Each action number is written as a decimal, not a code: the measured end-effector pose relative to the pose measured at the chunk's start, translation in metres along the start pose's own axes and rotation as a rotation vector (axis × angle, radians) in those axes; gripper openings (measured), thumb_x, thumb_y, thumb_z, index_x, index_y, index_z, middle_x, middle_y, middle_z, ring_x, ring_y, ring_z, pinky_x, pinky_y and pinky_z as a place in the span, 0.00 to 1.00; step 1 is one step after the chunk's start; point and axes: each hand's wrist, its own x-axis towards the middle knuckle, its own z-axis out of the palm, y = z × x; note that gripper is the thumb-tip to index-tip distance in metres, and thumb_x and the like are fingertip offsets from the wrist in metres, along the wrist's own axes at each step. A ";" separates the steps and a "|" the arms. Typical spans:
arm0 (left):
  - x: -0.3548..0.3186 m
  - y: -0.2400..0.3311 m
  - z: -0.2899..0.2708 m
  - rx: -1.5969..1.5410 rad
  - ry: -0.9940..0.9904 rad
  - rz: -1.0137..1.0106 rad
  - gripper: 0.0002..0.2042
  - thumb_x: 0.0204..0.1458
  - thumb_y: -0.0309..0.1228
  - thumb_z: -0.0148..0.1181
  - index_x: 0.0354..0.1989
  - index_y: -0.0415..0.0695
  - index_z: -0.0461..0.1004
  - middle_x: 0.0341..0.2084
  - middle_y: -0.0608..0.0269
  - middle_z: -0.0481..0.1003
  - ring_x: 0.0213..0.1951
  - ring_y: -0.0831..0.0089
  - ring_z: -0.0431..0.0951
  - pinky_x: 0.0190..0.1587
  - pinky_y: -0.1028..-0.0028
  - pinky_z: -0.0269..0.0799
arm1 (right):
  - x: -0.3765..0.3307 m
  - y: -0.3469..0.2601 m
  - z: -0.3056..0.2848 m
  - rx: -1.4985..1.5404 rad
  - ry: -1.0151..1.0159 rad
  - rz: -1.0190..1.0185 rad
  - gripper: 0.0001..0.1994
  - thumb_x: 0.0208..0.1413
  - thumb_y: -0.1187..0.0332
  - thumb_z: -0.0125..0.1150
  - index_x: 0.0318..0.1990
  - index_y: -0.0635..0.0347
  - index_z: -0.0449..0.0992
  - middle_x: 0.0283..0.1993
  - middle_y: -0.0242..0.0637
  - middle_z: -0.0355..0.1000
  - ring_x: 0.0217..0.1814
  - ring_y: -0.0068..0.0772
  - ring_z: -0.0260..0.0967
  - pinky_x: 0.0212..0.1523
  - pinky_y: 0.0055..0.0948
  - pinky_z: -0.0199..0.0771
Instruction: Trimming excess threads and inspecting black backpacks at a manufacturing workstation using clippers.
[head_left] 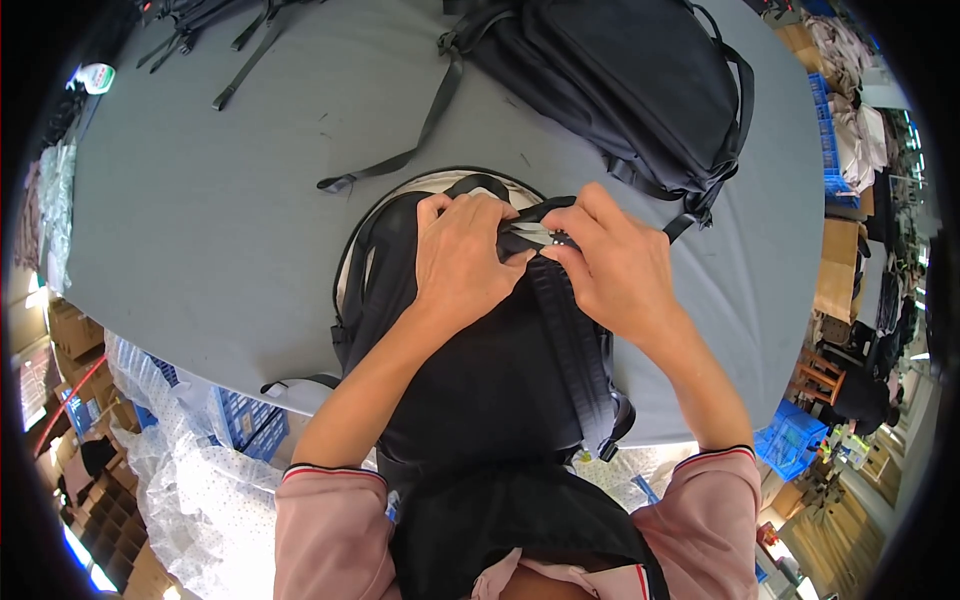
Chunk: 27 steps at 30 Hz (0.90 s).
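A black backpack (480,370) lies in front of me on the grey table, its shoulder straps facing up and a pale lining showing along its far rim. My left hand (462,258) is closed on the black fabric near the top of the pack, thumb and fingers pinching it. In my right hand (622,268) is a small pair of thread snips (530,233). Their metal blades point left, toward my left thumb, and lie against the fabric by the strap's top. Exactly what lies between the blades is too small to make out.
Another black backpack (620,90) rests at the far right of the grey table (240,220), with a loose strap (400,160) trailing left. More black straps (250,60) lie far left. Blue crates (790,440) and clear plastic wrap (200,490) stand beyond the edge.
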 end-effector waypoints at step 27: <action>0.009 -0.025 -0.017 -0.294 -0.250 -0.253 0.36 0.35 0.31 0.71 0.56 0.49 0.59 0.36 0.62 0.74 0.45 0.62 0.67 0.56 0.65 0.53 | 0.039 0.001 0.020 0.296 -0.082 0.381 0.13 0.44 0.67 0.66 0.40 0.55 0.75 0.33 0.33 0.68 0.34 0.35 0.70 0.34 0.32 0.69</action>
